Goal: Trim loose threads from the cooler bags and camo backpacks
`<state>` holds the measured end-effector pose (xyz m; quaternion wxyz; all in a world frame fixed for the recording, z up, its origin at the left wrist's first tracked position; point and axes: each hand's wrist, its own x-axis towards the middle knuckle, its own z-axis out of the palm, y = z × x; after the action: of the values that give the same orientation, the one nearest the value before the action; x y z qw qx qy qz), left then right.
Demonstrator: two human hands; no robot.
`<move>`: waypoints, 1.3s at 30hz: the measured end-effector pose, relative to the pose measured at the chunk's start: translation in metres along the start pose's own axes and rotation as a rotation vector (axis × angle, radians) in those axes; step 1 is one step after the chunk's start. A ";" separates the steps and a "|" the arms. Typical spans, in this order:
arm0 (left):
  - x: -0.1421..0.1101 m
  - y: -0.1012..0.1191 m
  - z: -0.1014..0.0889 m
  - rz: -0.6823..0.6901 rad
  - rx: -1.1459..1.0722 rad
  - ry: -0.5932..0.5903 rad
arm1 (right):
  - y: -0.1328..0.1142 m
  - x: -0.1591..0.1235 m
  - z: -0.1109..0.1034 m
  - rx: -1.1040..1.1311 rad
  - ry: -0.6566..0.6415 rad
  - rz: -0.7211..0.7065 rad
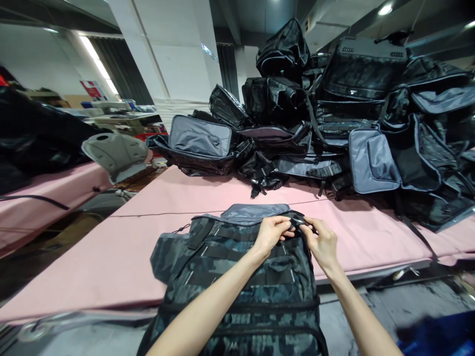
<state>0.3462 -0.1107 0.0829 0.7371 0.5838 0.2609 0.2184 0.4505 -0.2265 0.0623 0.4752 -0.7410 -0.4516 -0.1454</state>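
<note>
A dark camouflage backpack (237, 296) lies in front of me, its upper part on the pink table and its lower part hanging over the near edge. Its grey-lined flap (256, 211) shows at the far end. At the far right corner of the bag, my left hand (272, 232) pinches dark material along the edge. Just beside it, my right hand (319, 240) is closed on the same stretch of edge, thumb and fingers together. A small shiny bit shows between the hands; whether it is a zipper pull or a buckle I cannot make out.
Across the back of the pink table (129, 252) rises a large pile of similar camouflage bags (282, 104), several gaping with grey lining. A grey plastic chair (115, 153) stands at the left, beside another pink table (55, 193) bearing black material. A strap (419, 235) trails at the right.
</note>
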 end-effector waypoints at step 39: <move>-0.045 -0.002 0.009 0.098 -0.207 0.148 | -0.045 0.003 0.006 0.647 -0.191 0.434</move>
<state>0.3170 -0.1460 0.0881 0.7605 0.4991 0.2620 0.3224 0.4143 -0.2139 0.0869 0.6597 -0.6414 -0.3491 0.1775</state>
